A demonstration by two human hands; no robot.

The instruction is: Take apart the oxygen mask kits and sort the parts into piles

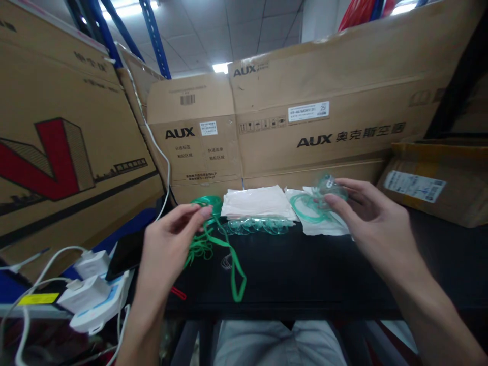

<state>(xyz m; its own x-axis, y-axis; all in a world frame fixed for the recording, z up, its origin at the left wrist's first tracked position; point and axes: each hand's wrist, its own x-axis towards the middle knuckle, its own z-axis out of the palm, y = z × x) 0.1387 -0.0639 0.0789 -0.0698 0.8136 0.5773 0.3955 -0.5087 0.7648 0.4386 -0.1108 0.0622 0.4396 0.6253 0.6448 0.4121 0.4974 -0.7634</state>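
My left hand (170, 239) is closed in a pinch on a green elastic strap (237, 274), whose loop hangs over the black table. Behind and below those fingers lie a pile of green straps (200, 248) and a shiny green coil (211, 204). On the other side, my right hand (375, 216) grips a clear green plastic mask (327, 187) between thumb and fingers. Coiled pale green tubing (307, 209) lies beside the mask on white packaging (324, 227). A row of clear green plastic pieces (257, 226) sits between my hands, before a white stack (257, 201).
Large cardboard boxes (282, 147) wall off the back, and another (72, 132) stands left. A taped carton (438, 178) is at right. White chargers (89, 290) and cables crowd the left edge. A small red item (178, 293) lies near the front edge.
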